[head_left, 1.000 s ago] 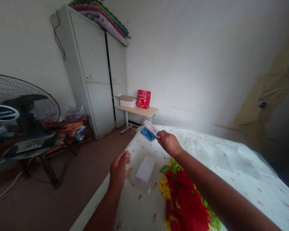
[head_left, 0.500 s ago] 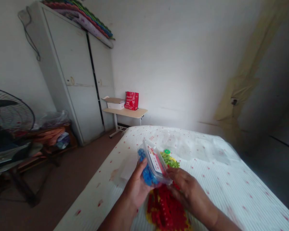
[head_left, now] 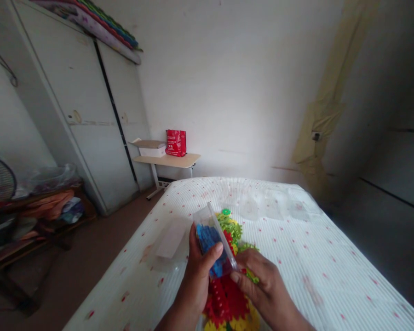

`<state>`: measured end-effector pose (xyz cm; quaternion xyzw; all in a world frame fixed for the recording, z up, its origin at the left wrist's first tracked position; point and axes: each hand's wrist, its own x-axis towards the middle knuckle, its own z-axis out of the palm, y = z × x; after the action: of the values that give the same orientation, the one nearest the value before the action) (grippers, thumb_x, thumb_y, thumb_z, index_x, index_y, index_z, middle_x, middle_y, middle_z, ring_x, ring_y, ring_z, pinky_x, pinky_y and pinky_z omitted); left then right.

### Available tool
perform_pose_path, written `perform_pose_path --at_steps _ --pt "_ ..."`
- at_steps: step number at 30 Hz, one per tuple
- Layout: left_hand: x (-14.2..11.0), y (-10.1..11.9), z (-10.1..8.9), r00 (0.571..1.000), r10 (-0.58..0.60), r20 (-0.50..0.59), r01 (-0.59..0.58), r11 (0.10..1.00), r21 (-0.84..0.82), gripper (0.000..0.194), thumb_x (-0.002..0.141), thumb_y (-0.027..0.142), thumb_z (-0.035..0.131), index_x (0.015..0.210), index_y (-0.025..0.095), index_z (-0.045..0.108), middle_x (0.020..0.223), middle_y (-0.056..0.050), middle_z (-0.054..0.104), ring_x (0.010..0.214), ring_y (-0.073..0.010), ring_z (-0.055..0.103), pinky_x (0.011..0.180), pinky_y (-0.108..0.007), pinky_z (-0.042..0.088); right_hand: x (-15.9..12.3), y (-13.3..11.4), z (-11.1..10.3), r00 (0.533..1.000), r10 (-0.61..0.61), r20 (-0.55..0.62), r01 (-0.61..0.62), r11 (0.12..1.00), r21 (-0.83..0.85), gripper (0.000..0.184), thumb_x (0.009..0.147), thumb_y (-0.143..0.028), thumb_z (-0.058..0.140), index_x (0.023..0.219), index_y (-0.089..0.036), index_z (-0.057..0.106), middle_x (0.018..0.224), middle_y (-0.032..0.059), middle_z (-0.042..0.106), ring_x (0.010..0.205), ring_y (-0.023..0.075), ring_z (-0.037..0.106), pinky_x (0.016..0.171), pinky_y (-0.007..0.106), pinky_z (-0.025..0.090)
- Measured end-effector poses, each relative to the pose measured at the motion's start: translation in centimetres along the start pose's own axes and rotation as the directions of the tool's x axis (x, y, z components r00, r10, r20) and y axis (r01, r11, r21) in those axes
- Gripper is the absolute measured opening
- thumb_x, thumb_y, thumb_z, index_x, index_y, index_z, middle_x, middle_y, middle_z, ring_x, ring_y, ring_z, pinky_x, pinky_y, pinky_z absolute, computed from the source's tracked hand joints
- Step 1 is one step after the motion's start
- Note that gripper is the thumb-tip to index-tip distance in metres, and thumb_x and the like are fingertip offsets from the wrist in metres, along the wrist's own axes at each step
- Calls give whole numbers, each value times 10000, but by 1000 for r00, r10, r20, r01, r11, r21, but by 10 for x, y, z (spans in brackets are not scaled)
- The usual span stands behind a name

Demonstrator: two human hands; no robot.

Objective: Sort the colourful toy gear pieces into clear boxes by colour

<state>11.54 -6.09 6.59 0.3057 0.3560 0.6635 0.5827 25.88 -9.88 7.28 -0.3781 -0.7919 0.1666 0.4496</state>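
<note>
Clear plastic makes up the box (head_left: pixel 222 236) in your left hand (head_left: pixel 199 276), with blue pieces (head_left: pixel 207 236) packed behind its wall. Your left hand grasps it from the left and below, thumb across the near part of the wall. Your right hand (head_left: pixel 264 278) has its fingers bent at the near right corner and seems to pinch it between thumb and forefinger, though the underside is hidden.

What counts most is how the box lies between your hands: tilted over the heap, its long axis running from the far left down to the near right, its rim side turned to your right. That puts your right hand at the near end of the rim, while your left wraps the body — both touch it, the left with far more of its surface.

Count one box in hand. Beneath and beyond it, on the cloth (head_left: pixel 317 257), lie red pieces (head_left: pixel 224 301), yellow pieces (head_left: pixel 246 322) and green pieces (head_left: pixel 229 226), too heaped to number, with one green disc (head_left: pixel 226 212) at the far end. To the left are one white card (head_left: pixel 171 239) and one clear tray (head_left: pixel 169 264) about it. At the far right you have perhaps four clear containers (head_left: pixel 274 204) — their edges are faint. Past the cloth, one tabletop (head_left: pixel 182 161) bears one carton (head_left: pixel 152 151) and one red bag (head_left: pixel 175 143).
</note>
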Motion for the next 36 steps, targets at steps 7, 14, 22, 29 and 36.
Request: perform_pose_path --at_steps 7,14,22,29,36 --pt "-9 -2 -2 995 -59 86 61 998 -28 887 555 302 781 1330 269 349 1186 -77 579 1067 -267 560 867 -348 474 1 0 -15 988 29 152 -53 986 155 184 838 -304 546 697 -187 535 707 -11 557 687 102 517 626 214 403" --pt "-8 2 -9 979 -77 187 82 996 -19 765 664 272 724 1327 286 345 1214 -62 567 1125 -247 525 955 -377 414 -2 2 -7 996 -52 78 47 997 68 181 871 -227 489 705 -186 549 666 -8 544 664 104 510 616 222 403" --pt "-8 0 -7 989 -106 104 106 994 11 812 628 288 750 1322 322 330 1182 -25 580 1037 -197 569 873 -304 458 -19 12 17 977 -148 -154 127 982 -138 188 850 -97 453 993 -181 542 891 72 636 802 133 607 702 239 490" --pt "-8 4 -10 986 -88 144 84 996 28 769 654 282 731 1322 297 350 1166 -42 589 1036 -208 574 875 -307 460 -15 4 14 982 -21 -186 23 1000 4 142 866 -157 444 813 -205 566 718 3 617 647 105 588 603 192 476" --pt "-7 4 -11 979 -126 157 131 991 -20 594 695 276 689 1238 281 448 1122 -29 620 1038 -219 579 881 -339 465 -14 6 7 970 27 -242 -42 997 -57 126 860 -182 458 825 -212 575 697 -3 634 624 111 604 569 182 479"
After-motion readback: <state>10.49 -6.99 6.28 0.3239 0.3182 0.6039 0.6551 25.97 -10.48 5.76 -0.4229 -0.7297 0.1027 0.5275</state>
